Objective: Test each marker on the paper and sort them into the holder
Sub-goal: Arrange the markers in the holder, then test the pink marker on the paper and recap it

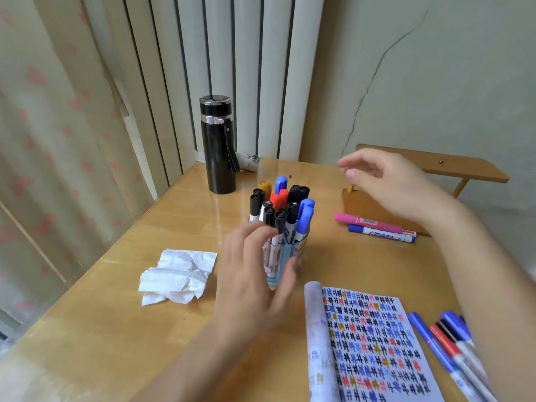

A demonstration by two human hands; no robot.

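A clear holder [300, 250] stands mid-table, packed with several capped markers [278, 204] in black, blue, red and yellow. My left hand [255, 274] is at the holder's near left side with fingers spread and blurred; whether it touches the holder is unclear. My right hand [388, 181] hovers empty above the table's far right, fingers loosely curved. A pink marker [368, 223] and a blue marker [383, 234] lie below it. A paper pad [374, 349] covered in coloured test marks lies at the near right. Several more markers [452, 346] lie beside it, partly under my right forearm.
A black flask [217, 146] stands at the back of the wooden table [116, 314]. A crumpled white tissue [179, 274] lies left of the holder. A wooden stand [435, 166] sits at the far right against the wall. A curtain hangs at the left.
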